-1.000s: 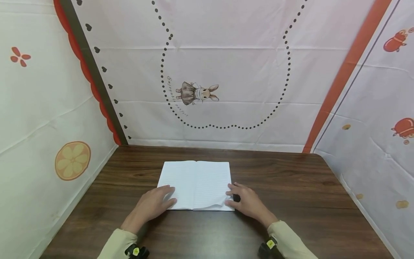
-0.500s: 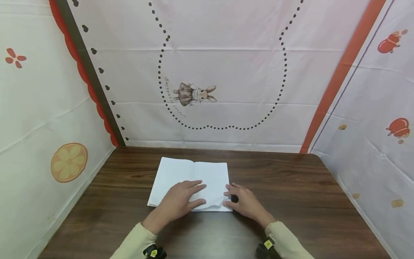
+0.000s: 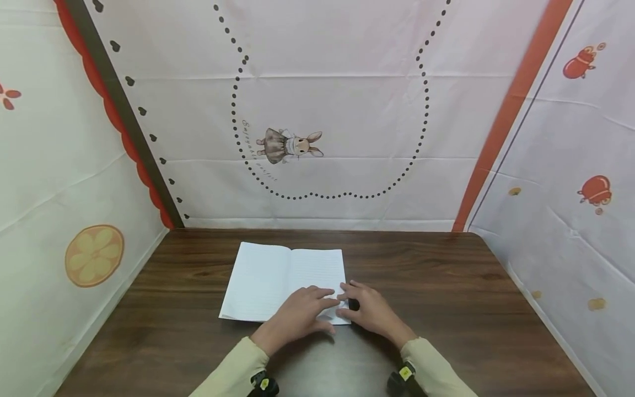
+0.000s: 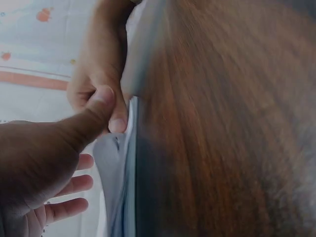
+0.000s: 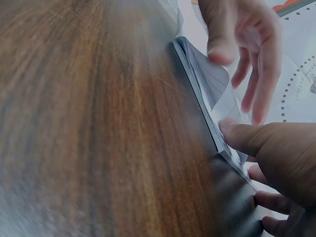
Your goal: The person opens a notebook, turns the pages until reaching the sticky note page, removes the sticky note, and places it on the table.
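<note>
A lined notebook lies spread on the table, its right page curling up near the lower edge. My right hand is at the notebook's right edge, and its thumb and fingers pinch the lower right corner of the curled page. My left hand reaches across the right page, its fingers spread and pointing toward the right hand. In the left wrist view the left thumb overlaps the right hand. The left palm holds nothing, and it hides part of the right page in the head view.
The dark wood-grain table extends around the notebook. White printed cloth hangs behind it and along both sides. Each wrist bears a black camera strap over a pale sleeve.
My left hand has moved right, from the notebook's left page across to the right page beside the other hand. The right hand keeps its place at the right edge. The camera view has shifted slightly.
</note>
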`<state>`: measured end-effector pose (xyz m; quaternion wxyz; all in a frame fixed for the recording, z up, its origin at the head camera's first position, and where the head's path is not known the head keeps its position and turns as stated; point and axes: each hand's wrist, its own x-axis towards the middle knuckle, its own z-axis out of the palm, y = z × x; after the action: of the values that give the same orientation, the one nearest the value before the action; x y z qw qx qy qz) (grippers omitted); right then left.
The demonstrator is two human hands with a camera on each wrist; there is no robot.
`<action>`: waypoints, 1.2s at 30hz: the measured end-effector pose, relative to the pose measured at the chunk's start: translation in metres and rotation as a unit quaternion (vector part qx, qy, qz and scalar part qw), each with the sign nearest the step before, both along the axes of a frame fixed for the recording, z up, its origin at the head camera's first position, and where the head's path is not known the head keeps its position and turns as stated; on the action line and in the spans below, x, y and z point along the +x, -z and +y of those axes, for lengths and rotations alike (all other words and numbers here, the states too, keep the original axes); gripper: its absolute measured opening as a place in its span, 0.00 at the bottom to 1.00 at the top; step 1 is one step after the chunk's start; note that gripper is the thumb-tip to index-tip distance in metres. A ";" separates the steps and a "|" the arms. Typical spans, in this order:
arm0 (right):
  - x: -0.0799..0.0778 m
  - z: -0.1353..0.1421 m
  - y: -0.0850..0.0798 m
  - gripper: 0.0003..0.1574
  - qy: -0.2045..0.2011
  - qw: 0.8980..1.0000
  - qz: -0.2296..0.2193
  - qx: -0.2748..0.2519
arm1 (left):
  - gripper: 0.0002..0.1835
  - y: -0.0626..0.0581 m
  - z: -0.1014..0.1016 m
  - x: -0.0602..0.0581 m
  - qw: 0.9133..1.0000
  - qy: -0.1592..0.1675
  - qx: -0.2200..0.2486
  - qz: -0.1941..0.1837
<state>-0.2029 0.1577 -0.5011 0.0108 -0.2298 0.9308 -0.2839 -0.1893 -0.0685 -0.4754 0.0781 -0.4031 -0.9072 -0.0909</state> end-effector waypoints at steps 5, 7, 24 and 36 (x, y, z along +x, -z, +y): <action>-0.001 0.000 0.001 0.22 -0.003 1.000 -0.004 -0.001 | 0.31 0.007 0.001 -0.008 1.000 -0.018 -0.013 -0.006; -0.001 0.000 0.001 0.22 -0.003 1.000 -0.004 -0.002 | 0.29 0.008 0.001 -0.011 1.000 -0.019 -0.016 -0.005; -0.001 -0.001 0.001 0.29 0.004 1.000 0.002 -0.007 | 0.13 0.015 0.007 -0.011 0.995 -0.056 -0.015 0.079; -0.001 -0.001 0.001 0.47 0.033 0.999 -0.011 -0.009 | 0.04 0.002 -0.004 -0.008 0.975 -0.138 0.114 0.132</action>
<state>-0.2040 0.1568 -0.5019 0.0094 -0.1963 0.9351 -0.2949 -0.1968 -0.0725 -0.4778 0.2540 -0.2714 -0.9195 -0.1281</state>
